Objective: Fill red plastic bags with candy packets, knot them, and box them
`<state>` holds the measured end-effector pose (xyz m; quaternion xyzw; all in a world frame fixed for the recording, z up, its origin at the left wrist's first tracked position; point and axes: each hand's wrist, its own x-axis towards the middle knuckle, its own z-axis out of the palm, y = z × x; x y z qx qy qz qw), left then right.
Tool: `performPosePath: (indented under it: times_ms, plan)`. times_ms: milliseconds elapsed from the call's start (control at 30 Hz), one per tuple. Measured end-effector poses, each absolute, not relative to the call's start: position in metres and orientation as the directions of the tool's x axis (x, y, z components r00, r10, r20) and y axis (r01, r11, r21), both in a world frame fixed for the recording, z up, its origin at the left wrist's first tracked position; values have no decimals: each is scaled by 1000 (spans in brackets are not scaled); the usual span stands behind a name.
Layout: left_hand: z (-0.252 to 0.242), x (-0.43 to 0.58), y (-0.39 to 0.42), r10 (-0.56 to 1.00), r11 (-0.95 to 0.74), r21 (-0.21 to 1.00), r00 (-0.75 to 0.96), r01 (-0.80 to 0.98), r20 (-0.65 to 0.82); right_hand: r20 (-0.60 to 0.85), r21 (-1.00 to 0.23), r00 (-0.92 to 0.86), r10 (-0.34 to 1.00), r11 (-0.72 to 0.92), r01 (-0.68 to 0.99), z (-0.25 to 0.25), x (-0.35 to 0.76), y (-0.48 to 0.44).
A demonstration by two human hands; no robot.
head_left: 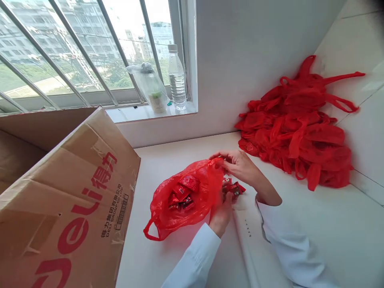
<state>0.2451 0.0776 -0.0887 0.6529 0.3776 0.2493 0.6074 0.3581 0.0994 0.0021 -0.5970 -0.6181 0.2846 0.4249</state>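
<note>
A thin red plastic bag (214, 186) lies on the white table with its mouth spread open. Inside it sit several small shiny red packets (181, 193). My right hand (235, 164) pinches the bag's far right edge between thumb and fingers. Low beside that edge, my left hand (221, 214) curls its fingers around small red-wrapped sweets (236, 189), just outside the bag. Red plastic partly covers the left fingers. One loop handle (152, 232) of the bag rests on the table at the left.
A large cardboard box (99, 208) stands open at the left. Many filled red bags (297, 136) are heaped at the right by the wall. A water bottle (177, 80) and a bagged cup (156, 96) stand on the windowsill. A white printed packet (247, 240) lies near my right forearm.
</note>
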Motion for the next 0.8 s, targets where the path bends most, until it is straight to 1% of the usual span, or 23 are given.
performPosePath:
  times_ms: [67,133,267,300,333,367,400,433,467,500,533,600,633,667,700,733,767,800]
  plan:
    - [-80,234,70,797,-65,973,598,220,-82,184,-858,78,980,122,499,3,361,98]
    - [-63,215,56,752,-174,949,658,262,-45,209,-837,76,975,138,529,2,364,97]
    - [-21,163,31,596,-357,890,803,283,-16,300,-715,-7,954,229,660,-1,369,96]
    - [-14,149,31,598,-514,797,799,318,67,308,-684,-44,950,253,684,0,370,95]
    - [-10,136,32,670,-617,666,724,419,166,308,-653,-86,947,276,705,1,370,93]
    - [-8,122,36,763,-632,508,583,586,278,310,-619,-129,942,303,724,2,370,91]
    - [-10,110,42,826,-552,355,436,755,357,312,-584,-172,934,332,741,4,370,88]
    - [-13,98,48,867,-421,241,310,874,390,310,-546,-216,926,360,756,6,369,85]
    - [-18,87,54,910,-282,170,207,944,360,307,-509,-256,917,385,770,8,367,81]
    - [-23,78,59,951,-193,141,149,971,272,306,-477,-290,907,410,777,9,364,77]
    - [-28,69,62,982,-135,139,114,981,151,307,-453,-317,897,431,781,10,360,74]
    - [-33,55,64,991,-94,181,109,979,-74,302,-434,-353,886,458,776,12,351,69]
    - [-32,49,62,983,-88,203,118,975,-139,295,-437,-375,879,474,765,12,346,67]
    - [-28,44,60,977,-89,211,126,973,-173,286,-447,-406,868,496,745,13,342,65]
    - [-22,41,57,976,-93,226,134,970,-171,276,-463,-440,855,519,718,14,339,64]
    - [-14,38,55,980,-94,272,136,958,-142,274,-485,-468,840,541,687,15,337,64]
    - [-4,36,53,984,-103,352,148,930,-103,291,-509,-480,827,559,654,17,336,63]
    - [7,36,53,987,-119,491,156,863,-36,333,-538,-462,822,568,622,19,337,63]
